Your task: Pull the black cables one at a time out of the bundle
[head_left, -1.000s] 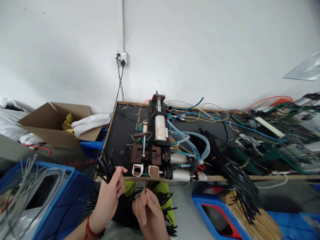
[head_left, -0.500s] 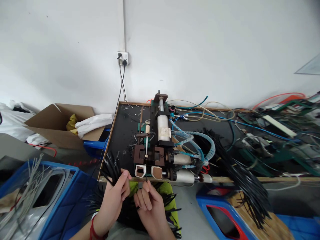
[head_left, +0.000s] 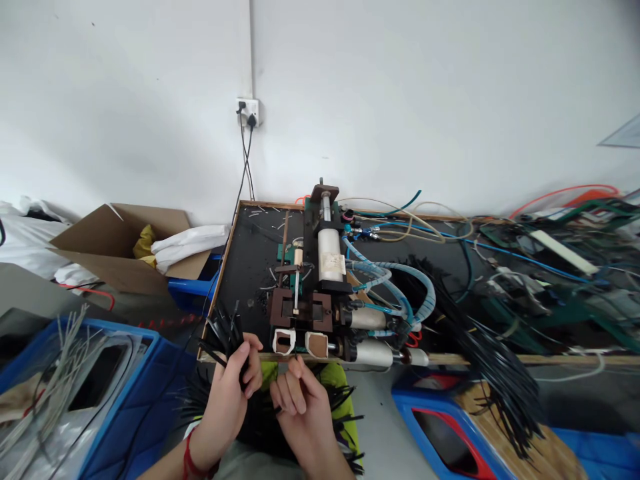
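Note:
My left hand (head_left: 231, 383) is closed around a bunch of black cables (head_left: 226, 330), whose ends fan upward at the table's front left corner. My right hand (head_left: 303, 400) is closed, fingers curled, with its thumb and forefinger pinched just below the front of a pneumatic machine (head_left: 300, 312). A black cable (head_left: 277, 409) shows by its curled fingers; most of it is hidden by the hand. Directly ahead of the fingertips are two white-edged brown pads (head_left: 317, 345) with a narrow gap between them. More black cables (head_left: 345, 398) lie across my lap.
Blue hoses (head_left: 425, 300) and metal cylinders (head_left: 373, 353) sit right of the machine. A long black cable bundle (head_left: 500, 393) hangs over the table edge (head_left: 450, 359). Blue crates stand at left (head_left: 145, 393) and right (head_left: 415, 407). An open cardboard box (head_left: 120, 267) is beyond the left crate.
The view has shifted slightly. The thin black cable seen between my right fingertips and the pads earlier no longer shows there. My left hand still holds its bunch.

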{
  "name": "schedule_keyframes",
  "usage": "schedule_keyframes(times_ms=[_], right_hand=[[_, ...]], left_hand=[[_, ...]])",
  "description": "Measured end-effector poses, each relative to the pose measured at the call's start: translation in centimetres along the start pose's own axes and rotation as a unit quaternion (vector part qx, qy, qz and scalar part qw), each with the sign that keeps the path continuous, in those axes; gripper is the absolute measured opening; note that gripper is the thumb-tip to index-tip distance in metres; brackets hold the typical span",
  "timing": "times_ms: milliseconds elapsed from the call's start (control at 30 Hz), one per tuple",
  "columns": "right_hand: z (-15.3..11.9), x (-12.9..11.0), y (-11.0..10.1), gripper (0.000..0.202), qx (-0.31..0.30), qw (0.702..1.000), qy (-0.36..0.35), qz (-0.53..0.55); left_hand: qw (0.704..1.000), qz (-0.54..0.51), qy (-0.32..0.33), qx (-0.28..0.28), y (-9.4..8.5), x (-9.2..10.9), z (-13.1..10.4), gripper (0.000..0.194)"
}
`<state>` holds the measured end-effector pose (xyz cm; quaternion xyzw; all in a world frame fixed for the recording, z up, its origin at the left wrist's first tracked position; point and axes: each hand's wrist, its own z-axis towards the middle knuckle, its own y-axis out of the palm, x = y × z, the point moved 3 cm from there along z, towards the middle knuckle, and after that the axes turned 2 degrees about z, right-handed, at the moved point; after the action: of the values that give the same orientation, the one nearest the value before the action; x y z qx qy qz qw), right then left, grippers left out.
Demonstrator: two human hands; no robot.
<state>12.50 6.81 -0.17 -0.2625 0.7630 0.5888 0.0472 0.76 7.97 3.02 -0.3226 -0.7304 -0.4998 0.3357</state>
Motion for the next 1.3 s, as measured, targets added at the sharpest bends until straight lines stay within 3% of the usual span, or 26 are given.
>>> schedule_keyframes(times_ms=[300, 500, 667, 867, 933, 1033, 1133, 1200, 1233, 1267, 1300], right_hand=[[0.2, 0.4, 0.5, 0.030, -0.006, 1.000, -0.010, 0.018], [0.3, 0.3, -0.2, 0.035, 0.026, 0.994, -0.075, -0.080], [0.0, -0.8, -1.4, 0.041, 0.105, 0.942, -0.158, -0.276], [-1.8, -1.5, -1.3, 0.044, 0.083, 0.889, -0.170, -0.418], [-2.9, -2.0, -2.0, 0.044, 0.053, 0.860, -0.164, -0.480], [-4.9, -4.2, -4.8, 0.042, 0.026, 0.784, -0.136, -0.605], [-7.3, -7.9, -8.3, 0.044, 0.116, 0.675, -0.098, -0.722], [-8.4, -10.1, -8.7, 0.044, 0.201, 0.591, -0.138, -0.769], [-8.5, -10.6, -8.0, 0.044, 0.214, 0.571, -0.163, -0.775], [-8.4, -10.6, -6.8, 0.043, 0.204, 0.578, -0.184, -0.769], [-7.9, -10.1, -5.3, 0.043, 0.173, 0.609, -0.197, -0.749]], left_hand=[[1.000, -0.017, -0.001, -0.004, -0.2, -0.4, -0.2, 0.030], [0.999, 0.041, 0.027, 0.001, -0.5, -0.6, -0.5, 0.043], [0.994, 0.094, 0.049, -0.014, -0.7, -0.9, -0.7, 0.038], [0.993, 0.110, 0.032, -0.044, -0.9, -1.3, -1.3, 0.037], [0.991, 0.119, 0.034, -0.050, -0.8, -1.4, -1.4, 0.040], [0.988, 0.139, 0.044, -0.054, -0.7, -1.5, -1.6, 0.042], [0.984, 0.163, 0.045, -0.059, -0.7, -1.8, -1.8, 0.045], [0.981, 0.177, 0.044, -0.065, -0.8, -2.0, -1.9, 0.047], [0.979, 0.186, 0.045, -0.071, -0.7, -2.1, -2.0, 0.048], [0.977, 0.195, 0.046, -0.077, -0.7, -2.1, -2.1, 0.049], [0.974, 0.207, 0.048, -0.083, -0.6, -2.2, -2.2, 0.050]])
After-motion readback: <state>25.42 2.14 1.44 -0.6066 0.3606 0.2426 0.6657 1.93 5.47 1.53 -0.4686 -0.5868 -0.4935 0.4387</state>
